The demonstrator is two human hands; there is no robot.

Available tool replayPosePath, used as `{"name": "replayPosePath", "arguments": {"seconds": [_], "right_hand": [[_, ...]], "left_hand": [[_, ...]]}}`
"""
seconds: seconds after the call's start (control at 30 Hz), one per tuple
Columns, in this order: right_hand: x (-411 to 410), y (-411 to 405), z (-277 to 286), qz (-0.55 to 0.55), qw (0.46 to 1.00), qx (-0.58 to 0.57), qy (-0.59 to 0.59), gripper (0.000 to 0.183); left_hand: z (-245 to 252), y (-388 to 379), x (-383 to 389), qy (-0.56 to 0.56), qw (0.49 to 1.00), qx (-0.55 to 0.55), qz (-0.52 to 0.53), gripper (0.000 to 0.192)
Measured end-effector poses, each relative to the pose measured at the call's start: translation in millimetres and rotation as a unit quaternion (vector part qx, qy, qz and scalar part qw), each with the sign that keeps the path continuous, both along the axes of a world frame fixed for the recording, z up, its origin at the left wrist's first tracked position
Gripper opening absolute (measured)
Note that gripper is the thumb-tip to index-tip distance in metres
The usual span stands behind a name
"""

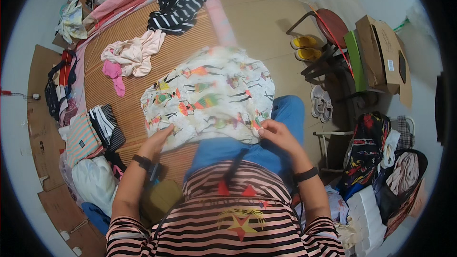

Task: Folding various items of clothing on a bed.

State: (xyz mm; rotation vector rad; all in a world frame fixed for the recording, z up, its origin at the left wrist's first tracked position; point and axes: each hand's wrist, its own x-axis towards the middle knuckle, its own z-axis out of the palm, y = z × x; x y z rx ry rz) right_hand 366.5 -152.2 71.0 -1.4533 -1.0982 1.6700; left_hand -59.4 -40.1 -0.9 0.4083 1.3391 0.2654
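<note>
A white cloth printed with colourful figures (210,96) billows out in front of me, partly blurred. It reaches over the bamboo mat (135,107) and over my knees. My right hand (280,134) pinches its near right corner between thumb and fingers. At the near left edge, my left hand (159,141) holds the cloth, its fingertips partly hidden by the fabric. Farther up the mat lie a crumpled pale pink garment (137,51) with a bright pink piece (113,75), and a black-and-white striped garment (180,7).
Folded clothes (84,137) are stacked at the mat's left side, beside a filled white plastic bag (93,178). On the floor to the right are yellow shoes (306,48), grey sneakers (321,103) and a chair (332,26) near a cardboard box (378,55). More clothes (367,146) hang lower right.
</note>
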Motion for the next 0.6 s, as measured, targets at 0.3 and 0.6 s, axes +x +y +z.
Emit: {"name": "replayPosePath", "arguments": {"seconds": [0.3, 0.6], "right_hand": [[6.0, -3.1, 19.3, -0.127, 0.989, 0.07, -0.016, 0.015], [-3.2, 3.5, 14.7, -0.116, 0.971, -0.086, 0.193, 0.034]], "left_hand": [[41.3, 6.5, 2.2, -0.055, 0.983, 0.166, -0.063, 0.022], [144.7, 22.5, 24.4, -0.105, 0.958, 0.266, 0.021, 0.024]]}}
